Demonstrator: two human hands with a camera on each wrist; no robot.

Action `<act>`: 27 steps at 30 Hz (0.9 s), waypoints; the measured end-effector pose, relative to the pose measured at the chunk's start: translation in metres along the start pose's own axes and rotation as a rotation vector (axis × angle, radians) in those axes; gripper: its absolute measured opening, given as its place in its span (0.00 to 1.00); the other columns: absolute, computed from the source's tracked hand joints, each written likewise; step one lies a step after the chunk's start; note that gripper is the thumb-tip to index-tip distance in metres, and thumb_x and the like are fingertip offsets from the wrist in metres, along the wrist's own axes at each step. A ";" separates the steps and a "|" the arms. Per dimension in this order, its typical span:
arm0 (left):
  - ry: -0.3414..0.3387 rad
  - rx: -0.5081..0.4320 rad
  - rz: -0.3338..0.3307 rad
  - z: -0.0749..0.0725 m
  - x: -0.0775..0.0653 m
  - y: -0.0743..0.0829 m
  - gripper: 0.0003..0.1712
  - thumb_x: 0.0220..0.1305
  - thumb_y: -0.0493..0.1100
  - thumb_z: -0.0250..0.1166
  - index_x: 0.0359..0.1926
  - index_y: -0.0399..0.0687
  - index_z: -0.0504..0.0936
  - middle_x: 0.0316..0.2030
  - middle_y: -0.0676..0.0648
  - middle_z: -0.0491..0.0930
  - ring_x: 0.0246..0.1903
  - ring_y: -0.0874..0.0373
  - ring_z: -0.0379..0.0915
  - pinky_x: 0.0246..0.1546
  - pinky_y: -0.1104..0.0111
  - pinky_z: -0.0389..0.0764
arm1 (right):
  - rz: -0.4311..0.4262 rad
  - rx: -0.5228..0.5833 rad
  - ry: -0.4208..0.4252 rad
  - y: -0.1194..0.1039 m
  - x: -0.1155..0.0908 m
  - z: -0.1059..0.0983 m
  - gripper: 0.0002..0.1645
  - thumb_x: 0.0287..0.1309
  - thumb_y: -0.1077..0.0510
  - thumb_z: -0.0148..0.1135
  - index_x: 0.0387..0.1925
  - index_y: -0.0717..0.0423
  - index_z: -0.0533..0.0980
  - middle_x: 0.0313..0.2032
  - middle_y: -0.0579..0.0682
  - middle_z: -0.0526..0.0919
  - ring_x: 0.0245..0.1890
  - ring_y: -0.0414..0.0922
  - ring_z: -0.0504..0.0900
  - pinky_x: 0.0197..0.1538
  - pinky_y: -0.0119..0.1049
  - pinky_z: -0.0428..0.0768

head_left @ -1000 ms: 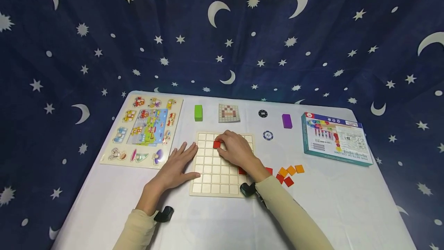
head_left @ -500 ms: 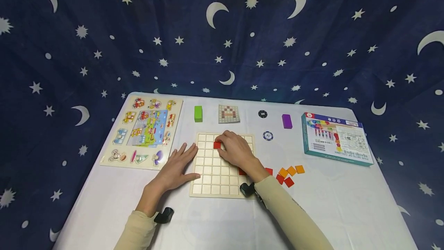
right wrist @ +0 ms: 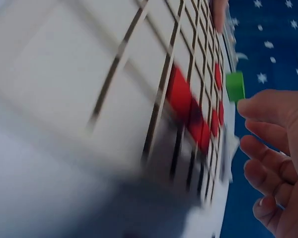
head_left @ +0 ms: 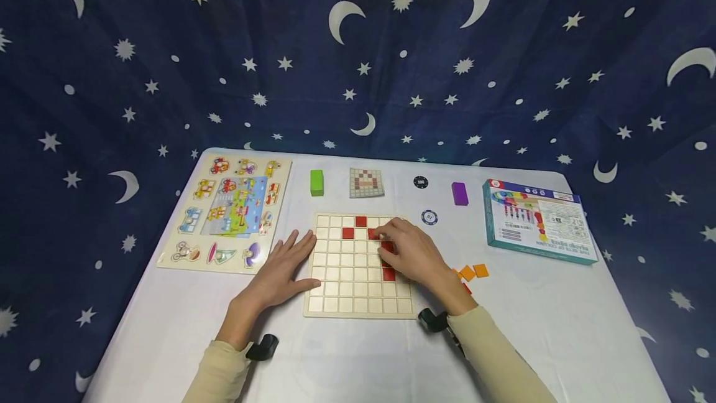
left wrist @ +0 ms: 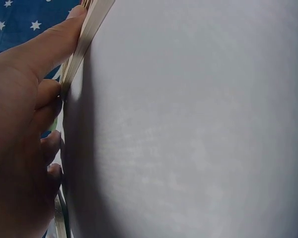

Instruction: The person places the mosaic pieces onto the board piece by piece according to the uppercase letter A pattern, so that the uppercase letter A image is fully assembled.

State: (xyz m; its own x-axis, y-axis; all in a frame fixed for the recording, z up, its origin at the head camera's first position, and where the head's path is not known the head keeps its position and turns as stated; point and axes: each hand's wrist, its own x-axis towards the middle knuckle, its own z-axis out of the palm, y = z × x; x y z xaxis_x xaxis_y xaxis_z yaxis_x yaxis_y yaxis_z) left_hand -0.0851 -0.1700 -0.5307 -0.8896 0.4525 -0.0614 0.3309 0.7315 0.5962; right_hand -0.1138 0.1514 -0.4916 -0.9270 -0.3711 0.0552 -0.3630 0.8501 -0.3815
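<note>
In the head view, a pale wooden grid board lies on the table with several red square tiles in its cells. My left hand rests against the board's left edge, fingers spread and thumb on the rim. The left wrist view shows the thumb touching the board's side. My right hand hovers over the right part of the board, partly covering some red tiles. In the right wrist view its fingers are loosely bent with nothing between them, apart from the tiles.
Loose orange tiles and a partly hidden red one lie right of the board. Behind it are a green block, a pattern card, two chips and a purple block. A picture puzzle lies left, a box right.
My right hand has let go of the red tile near the board's top and moved right, uncovering more red tiles. The left hand stays in place.
</note>
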 end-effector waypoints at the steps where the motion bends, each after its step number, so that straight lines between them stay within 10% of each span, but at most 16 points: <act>1: 0.002 0.000 0.000 0.000 0.000 0.000 0.56 0.65 0.58 0.75 0.84 0.44 0.59 0.85 0.43 0.56 0.86 0.35 0.43 0.85 0.36 0.46 | 0.010 -0.007 0.006 0.005 -0.006 -0.003 0.20 0.64 0.53 0.73 0.57 0.47 0.86 0.49 0.46 0.86 0.42 0.43 0.79 0.48 0.41 0.83; 16: 0.003 -0.007 -0.010 -0.001 -0.001 -0.002 0.56 0.64 0.59 0.75 0.84 0.44 0.59 0.85 0.43 0.56 0.86 0.35 0.43 0.85 0.36 0.46 | 0.040 -0.153 -0.010 0.046 -0.076 -0.020 0.20 0.53 0.50 0.83 0.47 0.51 0.90 0.46 0.47 0.87 0.40 0.43 0.80 0.44 0.42 0.83; 27: 0.002 -0.001 -0.010 0.000 0.000 0.000 0.56 0.64 0.59 0.76 0.84 0.44 0.59 0.85 0.43 0.56 0.86 0.35 0.43 0.85 0.36 0.47 | 0.047 -0.214 0.016 0.057 -0.090 -0.017 0.17 0.52 0.53 0.84 0.44 0.50 0.89 0.38 0.44 0.86 0.31 0.38 0.73 0.36 0.36 0.77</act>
State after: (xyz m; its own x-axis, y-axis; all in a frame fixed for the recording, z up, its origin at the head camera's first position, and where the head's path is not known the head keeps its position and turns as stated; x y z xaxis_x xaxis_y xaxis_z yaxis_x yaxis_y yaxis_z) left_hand -0.0852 -0.1694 -0.5307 -0.8933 0.4447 -0.0660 0.3219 0.7352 0.5965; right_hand -0.0525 0.2394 -0.5028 -0.9441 -0.3246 0.0569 -0.3295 0.9269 -0.1798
